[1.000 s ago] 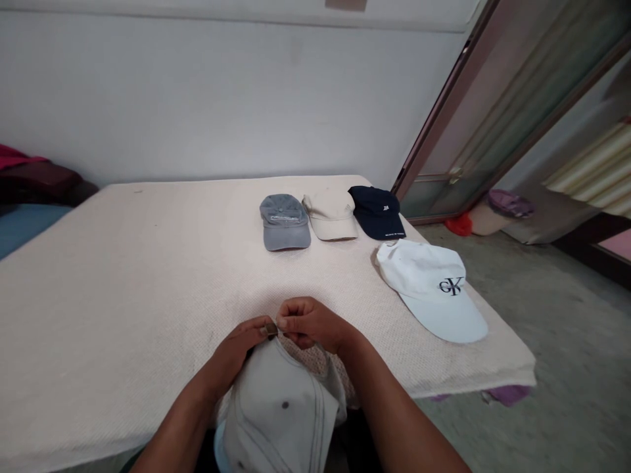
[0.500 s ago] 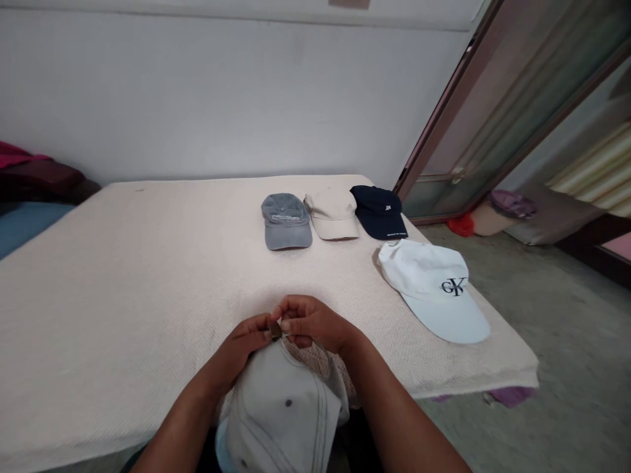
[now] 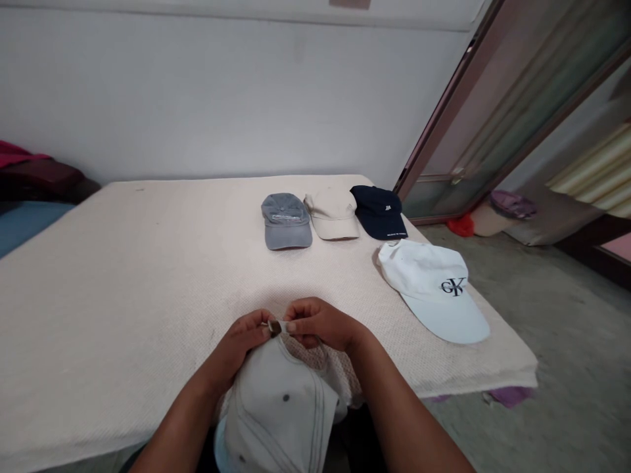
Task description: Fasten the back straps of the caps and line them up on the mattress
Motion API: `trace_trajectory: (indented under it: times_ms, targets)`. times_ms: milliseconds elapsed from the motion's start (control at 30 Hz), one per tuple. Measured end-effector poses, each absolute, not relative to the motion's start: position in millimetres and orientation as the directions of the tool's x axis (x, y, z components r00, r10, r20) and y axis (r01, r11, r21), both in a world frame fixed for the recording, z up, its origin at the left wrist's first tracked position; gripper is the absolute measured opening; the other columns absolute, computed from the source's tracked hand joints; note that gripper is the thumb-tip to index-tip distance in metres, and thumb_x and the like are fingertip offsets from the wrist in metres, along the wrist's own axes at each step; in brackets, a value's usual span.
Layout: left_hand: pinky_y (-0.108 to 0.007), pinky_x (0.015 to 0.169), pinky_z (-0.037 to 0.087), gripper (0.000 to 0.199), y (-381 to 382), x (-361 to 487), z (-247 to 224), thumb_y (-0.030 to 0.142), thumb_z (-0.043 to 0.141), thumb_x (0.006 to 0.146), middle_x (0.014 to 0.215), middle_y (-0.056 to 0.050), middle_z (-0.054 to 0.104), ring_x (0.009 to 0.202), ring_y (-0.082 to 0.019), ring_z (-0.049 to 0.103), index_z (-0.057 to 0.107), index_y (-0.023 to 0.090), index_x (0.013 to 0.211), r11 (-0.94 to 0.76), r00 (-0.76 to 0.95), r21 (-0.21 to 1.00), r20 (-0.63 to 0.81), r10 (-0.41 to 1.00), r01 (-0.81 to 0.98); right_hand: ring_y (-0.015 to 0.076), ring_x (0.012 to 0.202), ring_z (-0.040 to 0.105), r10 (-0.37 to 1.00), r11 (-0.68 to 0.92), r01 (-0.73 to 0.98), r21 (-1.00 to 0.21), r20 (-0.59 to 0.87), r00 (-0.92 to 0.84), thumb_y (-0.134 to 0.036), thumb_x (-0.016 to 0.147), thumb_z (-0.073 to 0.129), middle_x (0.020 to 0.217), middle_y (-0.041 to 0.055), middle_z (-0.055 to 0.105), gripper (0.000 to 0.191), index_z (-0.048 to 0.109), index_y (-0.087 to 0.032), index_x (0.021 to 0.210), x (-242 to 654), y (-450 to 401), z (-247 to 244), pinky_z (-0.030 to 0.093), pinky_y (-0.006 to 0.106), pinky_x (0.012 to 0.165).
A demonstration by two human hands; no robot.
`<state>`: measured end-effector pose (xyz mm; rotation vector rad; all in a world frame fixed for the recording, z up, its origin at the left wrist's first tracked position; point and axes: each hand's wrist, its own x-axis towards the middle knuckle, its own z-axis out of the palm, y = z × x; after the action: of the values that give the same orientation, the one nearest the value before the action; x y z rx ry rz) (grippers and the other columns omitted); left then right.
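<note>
A pale grey-white baseball cap (image 3: 276,414) is in front of me at the near edge of the bed, its back opening turned away from me. My left hand (image 3: 244,341) is closed, pinching the cap's back strap beside a small brownish metal buckle (image 3: 275,328). Just right of the buckle, my right hand (image 3: 323,325) pinches the strap between thumb and fingers. The lower part of the cap runs down toward my lap, and its brim is mostly out of sight.
Beyond my hands lie a grey cap (image 3: 286,223), a beige cap (image 3: 332,213) and a navy cap (image 3: 379,211) in a row. Nearer on the right is a white cap (image 3: 428,289) with black letters. A light textured cover (image 3: 148,282) lies over the bed, against a wall.
My right hand has shifted slightly right, away from the buckle, and more of the buckle and strap now shows between my hands. The other caps stay in place.
</note>
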<state>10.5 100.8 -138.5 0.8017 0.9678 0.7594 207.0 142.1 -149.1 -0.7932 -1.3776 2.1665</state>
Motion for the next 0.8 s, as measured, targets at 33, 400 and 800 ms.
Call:
trace_trajectory:
  times_ms: [33,400,800]
  targets:
    - [-0.020,0.050,0.032,0.015,101.0,11.1,-139.0,0.028,0.065,0.075,0.065,0.002,0.056,0.052,-0.009,0.047,0.058,0.017,0.081,0.491,0.369,0.855,-0.409,0.835,-0.165,0.0041,0.043,0.037,0.639,-0.418,-0.086,-0.905,-0.225,-0.736,-0.029,0.075,0.066,0.054,-0.0062,0.046,0.018,0.056,-0.014,0.078,205.0,141.4,-149.6,0.025,0.018,0.040]
    - [-0.020,0.047,0.023,0.028,105.7,12.8,-144.3,0.029,0.067,0.072,0.056,0.008,0.041,0.048,-0.007,0.034,0.042,0.019,0.067,0.393,0.231,0.918,-0.371,0.900,-0.055,0.0045,0.045,0.038,0.684,-0.370,-0.094,-0.924,-0.202,-0.701,-0.029,0.072,0.069,0.059,-0.0055,0.048,0.025,0.054,-0.015,0.086,203.3,138.2,-148.1,0.026,0.018,0.041]
    - [-0.023,0.052,0.030,0.020,104.2,12.5,-139.5,0.035,0.056,0.079,0.062,0.004,0.047,0.056,-0.011,0.038,0.051,0.019,0.068,0.327,0.255,0.945,-0.310,0.916,-0.025,0.0102,0.065,0.045,0.778,0.008,0.123,-0.992,-0.071,-0.625,-0.025,0.069,0.070,0.072,-0.0020,0.050,0.021,0.057,-0.016,0.083,192.6,139.9,-143.3,0.036,0.023,0.059]
